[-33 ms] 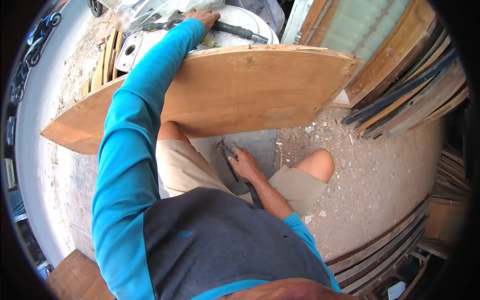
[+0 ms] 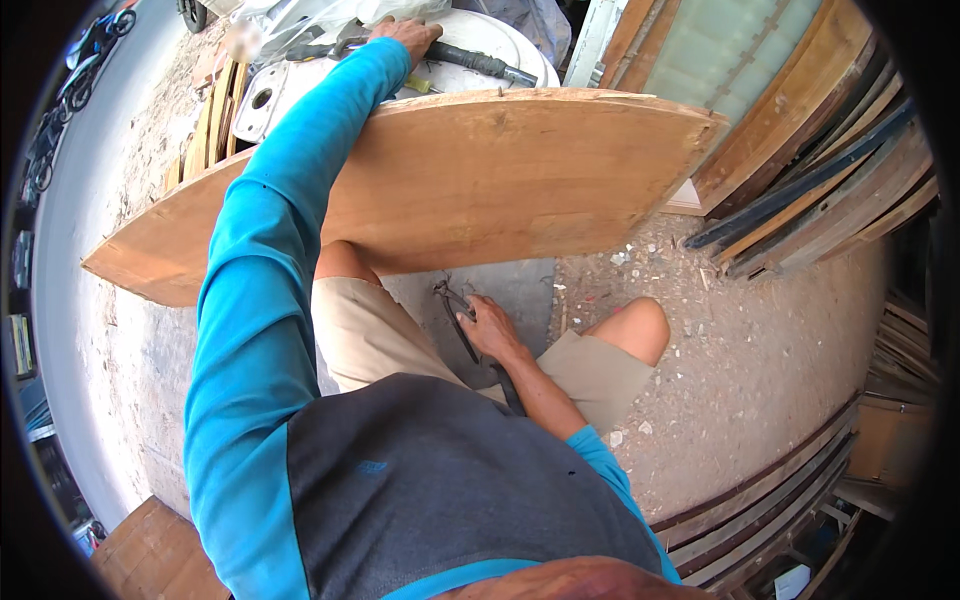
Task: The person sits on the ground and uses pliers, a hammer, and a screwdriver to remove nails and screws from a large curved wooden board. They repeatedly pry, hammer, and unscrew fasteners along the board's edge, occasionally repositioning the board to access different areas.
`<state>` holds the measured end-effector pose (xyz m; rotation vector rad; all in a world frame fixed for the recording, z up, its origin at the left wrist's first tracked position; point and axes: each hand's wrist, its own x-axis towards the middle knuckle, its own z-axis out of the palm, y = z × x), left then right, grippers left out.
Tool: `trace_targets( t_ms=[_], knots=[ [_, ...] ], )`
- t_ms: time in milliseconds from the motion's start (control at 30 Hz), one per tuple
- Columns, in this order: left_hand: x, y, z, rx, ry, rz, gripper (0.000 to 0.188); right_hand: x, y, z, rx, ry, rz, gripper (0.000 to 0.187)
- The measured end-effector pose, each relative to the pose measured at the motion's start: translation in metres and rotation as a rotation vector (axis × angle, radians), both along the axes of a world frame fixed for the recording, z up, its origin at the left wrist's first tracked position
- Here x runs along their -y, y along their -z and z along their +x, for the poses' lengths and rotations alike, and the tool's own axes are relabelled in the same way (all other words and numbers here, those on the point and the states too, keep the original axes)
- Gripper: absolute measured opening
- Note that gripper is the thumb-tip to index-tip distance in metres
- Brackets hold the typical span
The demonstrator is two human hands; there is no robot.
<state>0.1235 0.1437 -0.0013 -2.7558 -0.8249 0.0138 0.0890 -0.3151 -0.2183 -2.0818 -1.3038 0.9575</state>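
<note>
My left hand [image 2: 408, 38] reaches over a wooden panel [image 2: 480, 180], its fingers bent around a dark tool with a black-wrapped handle [image 2: 470, 62]. That tool lies on a round white surface [image 2: 520, 45]; its far end is partly under clear plastic. Low between my knees, my right hand [image 2: 487, 328] is closed on a pair of pincers [image 2: 455, 312], jaws pointing forward. One pincer handle shows; the palm covers the other. The panel stands on edge in front of my legs, with a small nail at its top edge. Thin bent bits, perhaps nails, lie by the jaws.
Doors and frames [image 2: 740, 90] lean at the far right, beside stacked boards [image 2: 830, 190]. Debris litters the ground [image 2: 740, 340]. More slats [image 2: 770, 480] lie at lower right. At left, wood strips [image 2: 212, 120] stand near a road with parked motorcycles [image 2: 80, 75].
</note>
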Motion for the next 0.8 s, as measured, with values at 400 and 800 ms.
trace_targets(
  t_ms=[400,800],
  knots=[
    [0.024,-0.048,-0.037,0.435,0.076,0.39,0.041,-0.032,-0.162,0.05,-0.045,0.085,0.659,0.037],
    [0.204,-0.134,-0.041,0.533,0.779,0.317,0.027,-0.11,-0.334,0.115,0.176,-0.023,0.655,0.06]
  ],
)
